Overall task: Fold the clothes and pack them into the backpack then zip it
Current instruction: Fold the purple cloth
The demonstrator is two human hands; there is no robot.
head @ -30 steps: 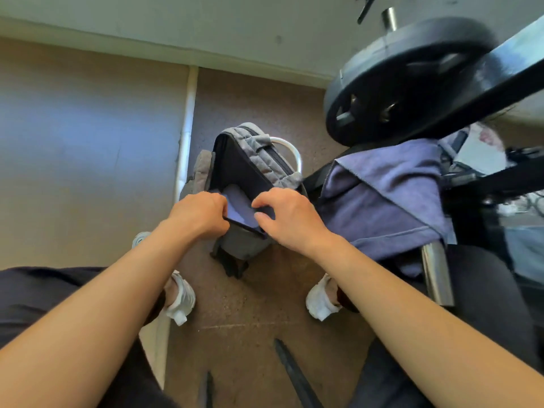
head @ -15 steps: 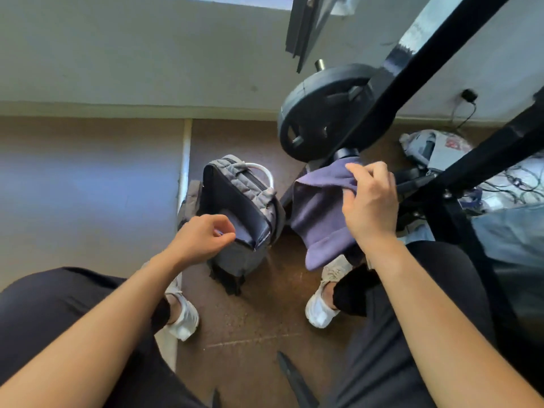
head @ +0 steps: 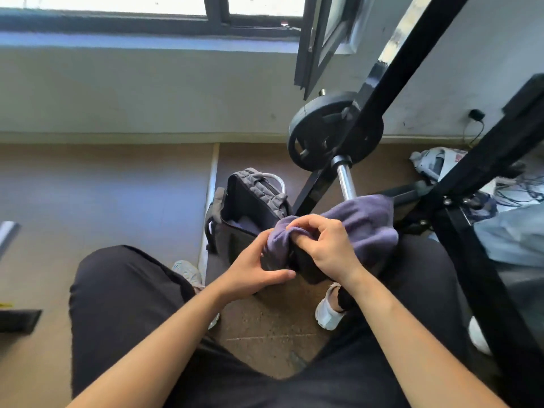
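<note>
A grey backpack [head: 253, 195] stands open on the brown floor between my feet, with a folded purple garment showing inside it. In front of it I hold a bunched purple garment [head: 365, 225] above my lap. My right hand [head: 323, 245] grips its gathered edge from above, fingers curled into the cloth. My left hand [head: 256, 269] holds the same bunch from below and the left, thumb under it. The garment's far end drapes towards the barbell.
A barbell with a black weight plate [head: 335, 131] and chrome bar [head: 346, 181] rests on a black rack [head: 471, 216] to the right. Bags and cables [head: 441, 163] lie at the far right. A wall with a window is ahead.
My right hand pulled the purple garment off the rack side towards my lap. My left hand left the backpack's rim and took hold of the garment too. The view tilted upward.
</note>
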